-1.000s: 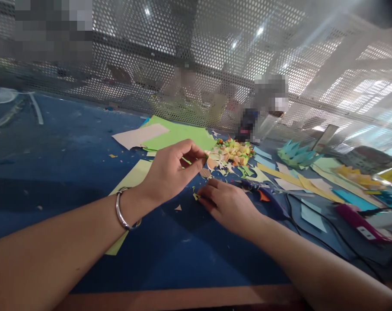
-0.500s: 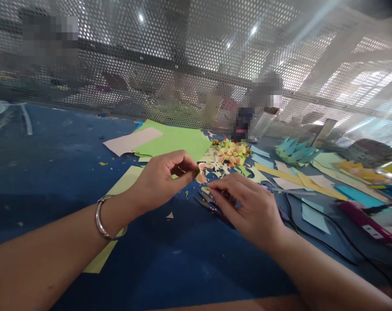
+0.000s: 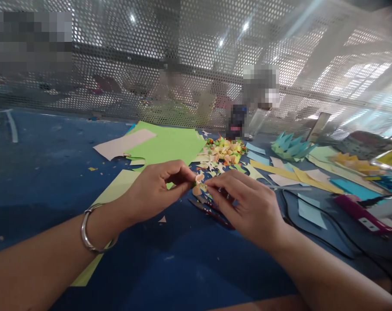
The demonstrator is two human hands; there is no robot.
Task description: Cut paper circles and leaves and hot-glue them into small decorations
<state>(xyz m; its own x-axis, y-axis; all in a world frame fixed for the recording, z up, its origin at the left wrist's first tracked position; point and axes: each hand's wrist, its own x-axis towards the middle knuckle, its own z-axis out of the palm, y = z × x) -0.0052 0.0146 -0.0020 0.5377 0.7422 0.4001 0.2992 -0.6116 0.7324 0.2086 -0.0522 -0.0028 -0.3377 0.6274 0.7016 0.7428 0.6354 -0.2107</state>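
Between the fingertips of my left hand (image 3: 165,183) a small peach paper flower (image 3: 198,185) with curled petals is pinched. The closed fingertips of my right hand (image 3: 247,203) come up to the flower's right side. A tiny yellowish bit shows at those fingertips, too small to name. Below the flower, partly covered by my right hand, a pair of scissors (image 3: 211,212) lies on the blue table (image 3: 144,263). A heap of small paper flowers (image 3: 226,150) in peach, yellow and orange sits beyond my hands, with cut paper scraps (image 3: 218,166) in front of it.
Green paper sheets (image 3: 170,144) and a pinkish strip (image 3: 124,143) lie at the back left. To the right are a pleated turquoise paper piece (image 3: 289,147), yellow strips (image 3: 280,169), a black cable (image 3: 315,235) and a magenta power strip (image 3: 361,216). A perforated metal screen (image 3: 196,56) stands behind.
My right fingertips have moved up and left to the paper flower, closing the small gap. My left hand keeps its pinch. The whole view has shifted slightly.
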